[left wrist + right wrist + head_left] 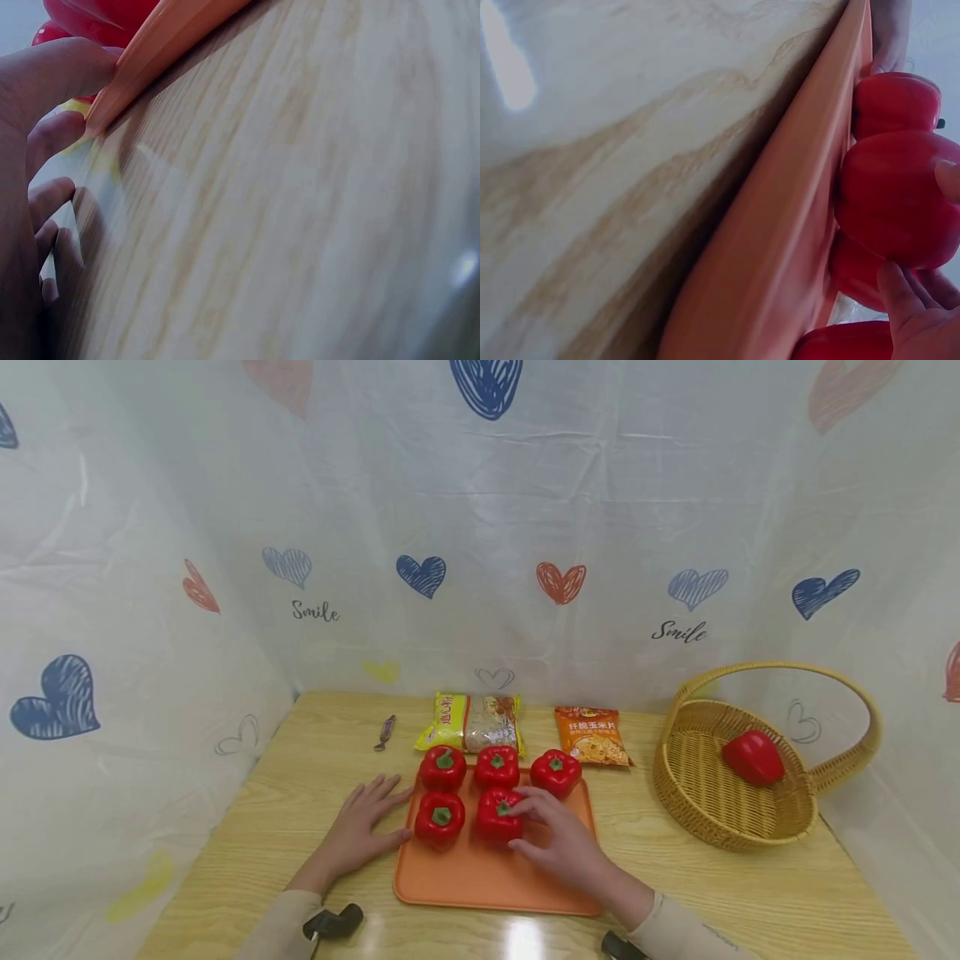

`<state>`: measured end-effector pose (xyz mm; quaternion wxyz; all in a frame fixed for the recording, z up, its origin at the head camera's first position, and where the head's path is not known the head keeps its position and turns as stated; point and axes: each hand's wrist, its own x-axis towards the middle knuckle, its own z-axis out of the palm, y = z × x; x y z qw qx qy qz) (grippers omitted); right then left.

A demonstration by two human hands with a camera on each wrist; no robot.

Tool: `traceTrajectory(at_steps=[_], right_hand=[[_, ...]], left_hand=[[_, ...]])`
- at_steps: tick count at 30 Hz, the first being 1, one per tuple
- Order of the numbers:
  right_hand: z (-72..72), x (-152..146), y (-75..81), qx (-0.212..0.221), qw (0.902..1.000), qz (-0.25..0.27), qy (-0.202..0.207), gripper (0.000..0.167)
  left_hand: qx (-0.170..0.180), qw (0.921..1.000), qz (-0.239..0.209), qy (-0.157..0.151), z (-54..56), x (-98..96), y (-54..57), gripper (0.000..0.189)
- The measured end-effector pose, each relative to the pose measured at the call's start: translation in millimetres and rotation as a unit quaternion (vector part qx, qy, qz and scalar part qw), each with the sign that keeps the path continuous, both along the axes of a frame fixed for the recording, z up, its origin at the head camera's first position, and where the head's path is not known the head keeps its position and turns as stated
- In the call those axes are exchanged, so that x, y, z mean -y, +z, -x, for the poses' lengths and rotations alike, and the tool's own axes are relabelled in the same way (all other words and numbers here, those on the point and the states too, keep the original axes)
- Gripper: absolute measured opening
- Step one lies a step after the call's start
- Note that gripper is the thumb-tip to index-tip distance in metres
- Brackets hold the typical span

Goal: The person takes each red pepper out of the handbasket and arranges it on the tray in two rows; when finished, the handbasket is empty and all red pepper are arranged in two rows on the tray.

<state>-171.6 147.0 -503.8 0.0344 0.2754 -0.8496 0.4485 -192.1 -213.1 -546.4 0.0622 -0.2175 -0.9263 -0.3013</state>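
Note:
An orange tray (pixel 480 883) lies on the table with several red bell peppers on it, green stems up. My right hand (pixel 561 839) grips the front bell pepper (pixel 491 828) on the tray, thumb and fingers on different sides of it; this bell pepper (pixel 900 199) looms large in the right wrist view. To its left sits another front bell pepper (pixel 433 828). A back row holds a left pepper (pixel 433 770), a middle one (pixel 495 768) and a right one (pixel 553 774). My left hand (pixel 358 833) rests with spread fingers against the tray's left edge, thumb at the rim (pixel 154 56).
A wicker basket (pixel 693 827) with a tall handle stands at the right, one red bell pepper (pixel 753 757) inside. Behind the tray lie a yellow food packet (pixel 472 723) and an orange snack bag (pixel 592 735). A small wrapped candy (pixel 386 732) is at back left. Patterned sheeting borders the table.

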Motion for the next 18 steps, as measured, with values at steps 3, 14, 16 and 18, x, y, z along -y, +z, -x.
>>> traceTrajectory(at_steps=[3,14,16,18], right_hand=[[-0.5,0.1,0.1,0.004,1.0,0.006,0.001,0.039],[-2.7,-1.7,-3.8,0.005,0.9998,0.02,0.008,0.042],[-3.2,-1.9,-4.0,0.004,0.9997,0.021,0.009,0.043],[-3.6,-2.2,-4.0,0.007,0.9997,0.022,0.01,0.043]], left_hand=[[-0.001,1.0,-0.003,-0.002,0.1,0.1,0.8,0.065],[-0.002,1.0,0.0,-0.001,-0.7,0.5,-0.4,0.065],[-0.001,1.0,0.001,0.0,-0.6,0.4,-0.4,0.065],[-0.001,1.0,0.002,0.0,-0.6,0.3,-0.3,0.065]])
